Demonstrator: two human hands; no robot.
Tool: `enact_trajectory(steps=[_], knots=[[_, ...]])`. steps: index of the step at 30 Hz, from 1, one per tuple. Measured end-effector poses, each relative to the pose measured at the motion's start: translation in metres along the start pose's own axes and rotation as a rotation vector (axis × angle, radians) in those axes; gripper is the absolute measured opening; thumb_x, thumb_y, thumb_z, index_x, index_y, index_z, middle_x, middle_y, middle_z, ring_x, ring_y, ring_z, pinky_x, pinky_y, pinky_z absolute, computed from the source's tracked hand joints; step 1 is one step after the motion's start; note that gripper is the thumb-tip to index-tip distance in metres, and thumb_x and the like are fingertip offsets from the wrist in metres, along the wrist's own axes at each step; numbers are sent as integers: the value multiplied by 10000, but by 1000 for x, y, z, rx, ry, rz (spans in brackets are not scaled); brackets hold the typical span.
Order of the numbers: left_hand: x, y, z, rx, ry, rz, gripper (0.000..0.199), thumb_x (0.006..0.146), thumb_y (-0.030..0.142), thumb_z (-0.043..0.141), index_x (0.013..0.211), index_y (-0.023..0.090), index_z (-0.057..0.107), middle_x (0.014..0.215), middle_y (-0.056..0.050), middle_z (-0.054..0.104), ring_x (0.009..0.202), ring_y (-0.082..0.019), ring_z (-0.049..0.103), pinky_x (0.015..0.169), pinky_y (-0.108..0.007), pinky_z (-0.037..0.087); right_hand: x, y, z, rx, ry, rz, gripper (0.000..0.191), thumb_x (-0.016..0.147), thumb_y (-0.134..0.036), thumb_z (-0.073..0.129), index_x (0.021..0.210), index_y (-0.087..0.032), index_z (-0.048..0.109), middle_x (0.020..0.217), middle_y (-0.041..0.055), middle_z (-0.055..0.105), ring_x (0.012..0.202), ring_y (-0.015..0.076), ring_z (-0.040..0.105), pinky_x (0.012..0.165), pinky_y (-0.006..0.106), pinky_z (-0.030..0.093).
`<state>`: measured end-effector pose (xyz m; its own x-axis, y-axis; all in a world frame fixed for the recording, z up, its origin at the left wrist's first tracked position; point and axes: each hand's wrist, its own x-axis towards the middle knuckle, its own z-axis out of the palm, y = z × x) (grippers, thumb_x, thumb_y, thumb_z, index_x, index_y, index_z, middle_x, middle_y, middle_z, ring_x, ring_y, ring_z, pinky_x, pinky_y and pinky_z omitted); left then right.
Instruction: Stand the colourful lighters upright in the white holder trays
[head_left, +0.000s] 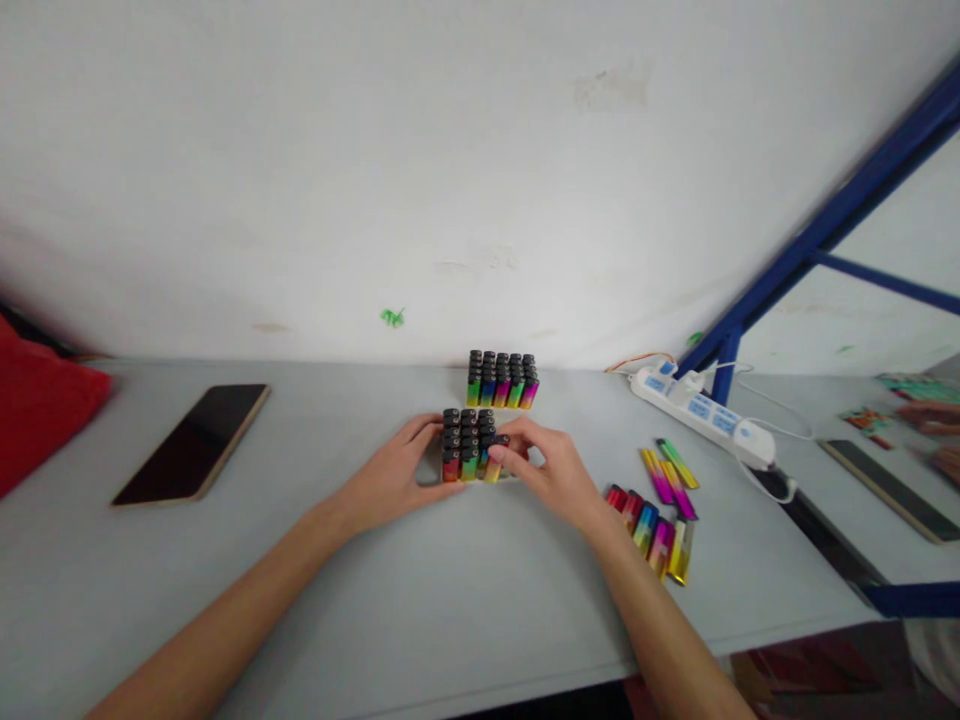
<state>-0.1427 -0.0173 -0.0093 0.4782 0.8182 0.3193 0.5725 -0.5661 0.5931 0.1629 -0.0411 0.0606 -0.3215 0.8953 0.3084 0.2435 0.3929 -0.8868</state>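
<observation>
Several lighters with black tops and coloured bodies stand upright in tight rows at the middle of the table. My left hand curves round their left side, thumb along the front edge and fingers behind, steadying the group. Between the thumb and fingers of my right hand is one yellow lighter, at the front right corner of the rows and slightly tilted. A pale edge shows beneath the front row; most of what lies under the lighters is hidden.
Behind stands a second block of upright lighters. Loose lighters lie at the right, near a white power strip with cables. A phone and red fabric are at the left. Past the blue frame, another person's hand shows.
</observation>
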Motion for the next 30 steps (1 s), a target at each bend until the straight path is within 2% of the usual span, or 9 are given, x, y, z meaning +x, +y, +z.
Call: enact_trajectory(steps=[5, 12, 18, 22, 26, 28, 30], knots=[[0, 0, 0, -7, 2, -13, 687, 1058, 663, 977, 1586, 274, 772, 1747, -173, 785, 1628, -436, 774, 1460, -619, 616, -2, 0, -3, -29, -14, 11, 574, 1095, -856, 894, 1010, -292, 829, 841, 24, 819, 757, 243, 723, 784, 367, 604], [-1, 2, -1, -5, -9, -8, 656, 1083, 670, 956, 1573, 278, 766, 1729, -161, 784, 1619, -440, 776, 1449, -623, 625, -6, 0, -6, -84, -41, -29, 603, 1060, -906, 914, 1017, -304, 905, 844, 49, 867, 760, 265, 765, 792, 383, 629], [0, 2, 1, -11, -4, -9, 685, 1097, 722, 932, 1594, 281, 762, 1717, -157, 786, 1597, -429, 786, 1437, -612, 637, 0, 2, -7, -94, -131, 2, 656, 1092, -936, 847, 962, -297, 924, 929, 75, 920, 792, 281, 800, 790, 381, 598], [0, -2, 3, -15, 1, -2, 708, 1081, 761, 927, 1594, 296, 776, 1707, -153, 811, 1590, -443, 796, 1419, -631, 651, 4, 7, 0, -165, -112, 66, 647, 1036, -884, 959, 821, -290, 816, 751, 19, 807, 696, 231, 690, 733, 334, 479], [1, -10, 4, -1, 12, -13, 762, 1046, 834, 922, 1594, 322, 782, 1723, -146, 816, 1605, -473, 798, 1421, -652, 655, 4, 9, 3, -288, -67, 105, 734, 983, -842, 1041, 685, -280, 674, 650, -19, 674, 630, 180, 535, 689, 322, 337], [2, -13, 3, 11, 27, -12, 772, 1039, 845, 919, 1608, 341, 782, 1728, -145, 819, 1590, -487, 810, 1424, -669, 655, 0, 8, -4, -285, -70, 108, 739, 1024, -881, 977, 697, -281, 696, 664, -11, 699, 634, 186, 550, 692, 327, 354], [2, -17, 3, 20, 34, -1, 762, 1040, 852, 912, 1602, 351, 790, 1709, -143, 832, 1556, -492, 829, 1408, -669, 671, -10, 5, -20, -283, -3, 107, 725, 1106, -901, 863, 744, -285, 742, 699, 7, 753, 659, 207, 607, 714, 335, 412]])
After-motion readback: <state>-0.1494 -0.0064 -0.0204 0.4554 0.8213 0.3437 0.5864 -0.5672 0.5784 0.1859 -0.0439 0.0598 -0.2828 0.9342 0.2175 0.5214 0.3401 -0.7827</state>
